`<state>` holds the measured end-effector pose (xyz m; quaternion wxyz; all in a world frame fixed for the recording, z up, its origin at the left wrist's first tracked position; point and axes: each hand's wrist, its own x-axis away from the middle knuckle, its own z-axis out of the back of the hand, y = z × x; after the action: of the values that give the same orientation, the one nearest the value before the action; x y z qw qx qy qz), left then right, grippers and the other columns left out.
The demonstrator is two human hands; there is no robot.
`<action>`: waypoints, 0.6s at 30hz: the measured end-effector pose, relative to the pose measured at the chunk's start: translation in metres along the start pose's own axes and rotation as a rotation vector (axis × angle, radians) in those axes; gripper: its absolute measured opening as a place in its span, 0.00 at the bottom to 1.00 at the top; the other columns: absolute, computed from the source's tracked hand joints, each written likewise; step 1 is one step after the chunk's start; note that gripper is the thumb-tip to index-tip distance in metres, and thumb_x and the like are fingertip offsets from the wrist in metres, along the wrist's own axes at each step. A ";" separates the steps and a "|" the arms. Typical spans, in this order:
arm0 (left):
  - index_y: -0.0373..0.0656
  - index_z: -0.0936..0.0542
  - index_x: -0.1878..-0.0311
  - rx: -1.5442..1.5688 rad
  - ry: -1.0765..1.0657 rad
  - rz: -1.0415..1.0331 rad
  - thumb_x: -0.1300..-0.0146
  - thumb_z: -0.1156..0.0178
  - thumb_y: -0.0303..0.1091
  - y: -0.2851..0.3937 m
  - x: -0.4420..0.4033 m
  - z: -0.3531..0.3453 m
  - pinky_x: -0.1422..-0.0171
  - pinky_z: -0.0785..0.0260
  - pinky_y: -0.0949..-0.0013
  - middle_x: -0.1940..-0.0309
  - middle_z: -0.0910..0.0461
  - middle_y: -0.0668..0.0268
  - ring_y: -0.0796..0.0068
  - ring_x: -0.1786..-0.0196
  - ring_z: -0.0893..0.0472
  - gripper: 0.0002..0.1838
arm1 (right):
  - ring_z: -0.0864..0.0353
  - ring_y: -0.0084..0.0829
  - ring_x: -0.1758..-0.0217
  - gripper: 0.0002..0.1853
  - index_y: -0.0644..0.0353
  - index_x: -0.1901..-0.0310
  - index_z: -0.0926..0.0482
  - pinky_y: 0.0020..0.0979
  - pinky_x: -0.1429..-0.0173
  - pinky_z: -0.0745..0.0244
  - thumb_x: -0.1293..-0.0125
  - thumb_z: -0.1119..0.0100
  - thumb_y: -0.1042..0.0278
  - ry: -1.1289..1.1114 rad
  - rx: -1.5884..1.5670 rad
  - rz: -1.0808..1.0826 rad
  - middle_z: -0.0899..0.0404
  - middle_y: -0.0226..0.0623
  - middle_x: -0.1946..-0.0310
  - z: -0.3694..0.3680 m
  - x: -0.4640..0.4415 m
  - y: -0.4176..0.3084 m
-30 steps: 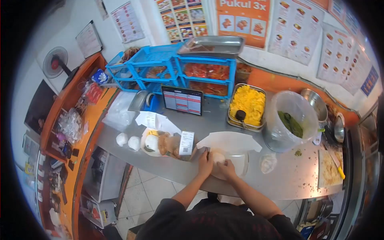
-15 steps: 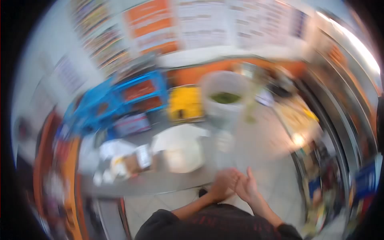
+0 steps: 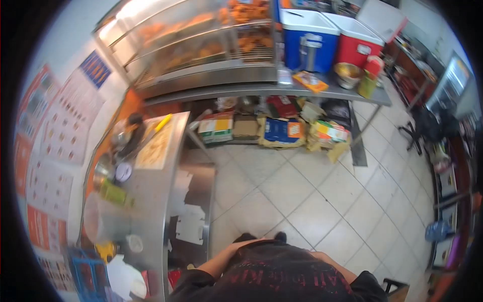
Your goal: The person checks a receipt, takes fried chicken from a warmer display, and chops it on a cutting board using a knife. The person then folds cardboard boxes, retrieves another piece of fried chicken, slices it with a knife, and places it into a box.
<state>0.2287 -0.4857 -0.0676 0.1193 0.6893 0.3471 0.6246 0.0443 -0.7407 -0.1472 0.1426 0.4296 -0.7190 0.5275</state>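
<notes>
Both arms drawn in to my front, elbows out. A little of my left hand [image 3: 245,243] shows at the front of my dark shirt [image 3: 274,272]; my right hand [image 3: 317,255] is tucked in by the same shirt, mostly hidden. Cannot tell whether fingers are spread, together or closed on anything.

Steel table [image 3: 151,201] on my left, long edge running forward past my left sleeve. White paper [image 3: 118,274] at its near end, lower left, well apart from both hands; a blue rack [image 3: 85,269] stands on the wall side of it. Small pale bundle [image 3: 135,243] farther along, then a clear tub [image 3: 93,216] toward the wall. Cutting board [image 3: 153,153] at the far end, its right side near the table's edge; knife [image 3: 163,122] on it, yellow handle toward the far corner. Below, a lower shelf [image 3: 196,194] with white sheets.

Room for moving: tiled floor [image 3: 292,201] spreads ahead and to the right, from my shoes [image 3: 280,236] to a second table [image 3: 226,91] across the way. That one carries a display case [image 3: 201,75], a blue cooler [image 3: 309,43] and a red cooler [image 3: 354,48]; packets [image 3: 282,132] fill the space beneath. Far right, a chair base [image 3: 412,136] marks the floor's edge.
</notes>
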 end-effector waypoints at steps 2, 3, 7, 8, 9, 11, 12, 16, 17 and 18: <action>0.37 0.26 0.48 0.182 -0.146 0.040 0.37 0.53 0.52 0.040 -0.020 -0.003 0.38 0.46 0.67 0.46 0.32 0.60 0.70 0.43 0.35 0.27 | 0.40 0.32 0.36 0.35 0.62 0.35 0.45 0.31 0.33 0.47 0.35 0.61 0.42 0.093 0.032 0.023 0.45 0.40 0.35 0.015 -0.001 0.012; 0.37 0.26 0.48 0.235 -0.187 0.073 0.37 0.53 0.52 0.054 -0.033 -0.002 0.39 0.44 0.69 0.48 0.29 0.61 0.71 0.45 0.33 0.26 | 0.41 0.33 0.35 0.36 0.62 0.35 0.46 0.32 0.33 0.47 0.35 0.62 0.41 0.149 0.107 -0.006 0.45 0.40 0.34 0.024 -0.003 0.021; 0.36 0.26 0.49 -0.027 -0.173 -0.099 0.36 0.52 0.48 0.024 -0.125 0.053 0.43 0.37 0.70 0.53 0.23 0.62 0.72 0.50 0.25 0.24 | 0.46 0.33 0.33 0.40 0.62 0.33 0.50 0.34 0.32 0.48 0.35 0.67 0.36 0.400 0.756 -0.720 0.49 0.39 0.33 0.071 -0.029 0.027; 0.34 0.26 0.49 -0.316 -0.134 -0.345 0.37 0.51 0.46 0.016 -0.148 0.064 0.45 0.34 0.67 0.55 0.21 0.60 0.69 0.52 0.23 0.23 | 0.47 0.36 0.32 0.40 0.62 0.33 0.52 0.36 0.31 0.50 0.35 0.68 0.35 0.404 0.179 -0.387 0.50 0.43 0.33 0.091 -0.031 0.033; 0.34 0.26 0.49 -0.314 -0.141 -0.346 0.37 0.51 0.46 0.029 -0.165 0.071 0.45 0.34 0.67 0.55 0.21 0.60 0.69 0.52 0.23 0.23 | 0.48 0.40 0.31 0.41 0.61 0.32 0.54 0.37 0.31 0.52 0.35 0.69 0.34 0.284 -0.459 -0.140 0.50 0.46 0.33 0.105 -0.026 0.019; 0.34 0.24 0.54 -0.819 0.378 -0.179 0.42 0.47 0.47 0.057 -0.195 0.089 0.49 0.33 0.65 0.58 0.20 0.58 0.66 0.53 0.23 0.24 | 0.51 0.43 0.30 0.41 0.61 0.32 0.54 0.40 0.30 0.57 0.36 0.71 0.33 0.240 -0.504 0.121 0.52 0.49 0.32 0.110 0.019 -0.053; 0.33 0.23 0.56 -0.642 0.459 -0.205 0.41 0.48 0.47 0.071 -0.208 0.094 0.49 0.33 0.65 0.60 0.20 0.56 0.65 0.53 0.22 0.23 | 0.54 0.46 0.29 0.42 0.61 0.32 0.54 0.42 0.29 0.61 0.36 0.72 0.33 0.184 -0.537 0.395 0.54 0.52 0.32 0.112 0.034 -0.088; 0.35 0.26 0.50 -0.289 0.385 -0.360 0.37 0.51 0.48 0.179 -0.258 0.090 0.44 0.35 0.64 0.53 0.23 0.56 0.65 0.48 0.25 0.24 | 0.62 0.48 0.28 0.39 0.61 0.32 0.53 0.45 0.28 0.70 0.35 0.70 0.37 0.425 0.505 -0.211 0.58 0.50 0.31 0.221 0.003 -0.017; 0.36 0.29 0.46 -0.213 0.289 -0.405 0.37 0.50 0.48 0.195 -0.267 0.090 0.43 0.37 0.65 0.49 0.26 0.56 0.65 0.45 0.27 0.25 | 0.63 0.47 0.27 0.38 0.61 0.33 0.53 0.46 0.28 0.71 0.34 0.68 0.39 0.567 0.736 -0.453 0.58 0.48 0.31 0.241 -0.007 0.002; 0.36 0.29 0.46 -0.206 0.297 -0.397 0.37 0.50 0.48 0.202 -0.269 0.092 0.43 0.37 0.65 0.49 0.26 0.56 0.65 0.45 0.27 0.25 | 0.63 0.47 0.27 0.37 0.62 0.33 0.51 0.47 0.28 0.72 0.34 0.68 0.40 0.631 1.156 -0.667 0.59 0.48 0.30 0.239 0.012 -0.070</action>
<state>0.3877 -0.7776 -0.1739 0.2566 0.4928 0.4236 0.7155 0.1499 -0.9625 -0.1913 0.2464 0.4598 -0.0822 0.8492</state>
